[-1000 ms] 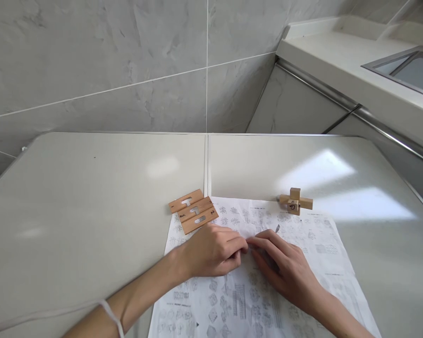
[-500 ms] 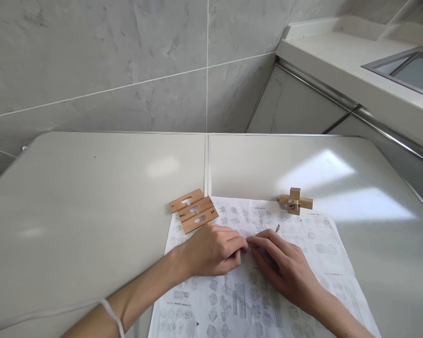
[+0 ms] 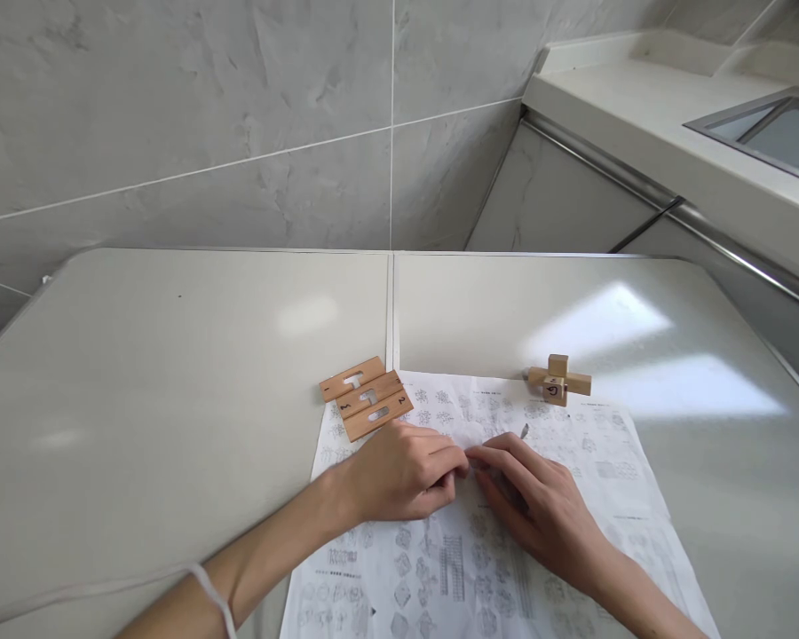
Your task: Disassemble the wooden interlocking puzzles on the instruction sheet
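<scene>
A large printed paper sheet (image 3: pixel 432 568), covered with small drawings, lies on the table under both hands. My left hand (image 3: pixel 413 475) rests on it with curled, closed fingers. The fingertips of my right hand (image 3: pixel 539 501) are pressed together and meet my left hand's fingers; whatever is between them is hidden. A small grey tip (image 3: pixel 525 431) pokes out beyond my right hand, its kind unclear. Just past my left hand lie three flat slotted wooden slats (image 3: pixel 366 398) with handwritten marks. Crossed wooden puzzle blocks (image 3: pixel 557 382) sit at the sheet's far right edge.
The white table (image 3: pixel 173 399) has a seam down its middle and ends at a grey tiled wall (image 3: pixel 206 106). On the right is a white counter (image 3: pixel 613 98) with a metal-framed inset (image 3: pixel 772 133). A pale cord (image 3: pixel 106 586) loops around my left forearm.
</scene>
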`<state>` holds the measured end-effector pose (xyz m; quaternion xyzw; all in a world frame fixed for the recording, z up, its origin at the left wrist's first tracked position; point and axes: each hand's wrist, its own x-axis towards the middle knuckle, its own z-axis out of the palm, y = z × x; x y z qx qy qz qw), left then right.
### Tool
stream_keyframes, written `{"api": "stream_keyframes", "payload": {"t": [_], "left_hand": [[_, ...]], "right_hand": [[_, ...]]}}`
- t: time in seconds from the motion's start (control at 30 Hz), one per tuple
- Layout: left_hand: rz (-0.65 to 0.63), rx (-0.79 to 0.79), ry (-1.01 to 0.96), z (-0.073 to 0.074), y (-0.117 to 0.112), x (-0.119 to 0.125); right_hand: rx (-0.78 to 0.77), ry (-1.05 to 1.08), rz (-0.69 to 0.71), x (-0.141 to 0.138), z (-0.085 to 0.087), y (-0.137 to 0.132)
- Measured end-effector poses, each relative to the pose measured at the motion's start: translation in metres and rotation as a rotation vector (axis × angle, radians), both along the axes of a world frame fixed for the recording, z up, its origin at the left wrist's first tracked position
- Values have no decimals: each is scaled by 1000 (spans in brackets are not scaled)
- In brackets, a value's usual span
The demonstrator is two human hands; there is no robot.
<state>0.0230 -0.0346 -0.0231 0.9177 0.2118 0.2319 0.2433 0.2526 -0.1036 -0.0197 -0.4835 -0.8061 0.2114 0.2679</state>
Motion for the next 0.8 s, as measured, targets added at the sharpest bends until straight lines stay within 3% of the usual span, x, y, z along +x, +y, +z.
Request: {"api": "stream_keyframes", "payload": {"t": [0.8], "left_hand": [[6, 1, -39, 1, 0, 1]], "right_hand": [[-15, 3, 4, 1, -2, -1]]}}
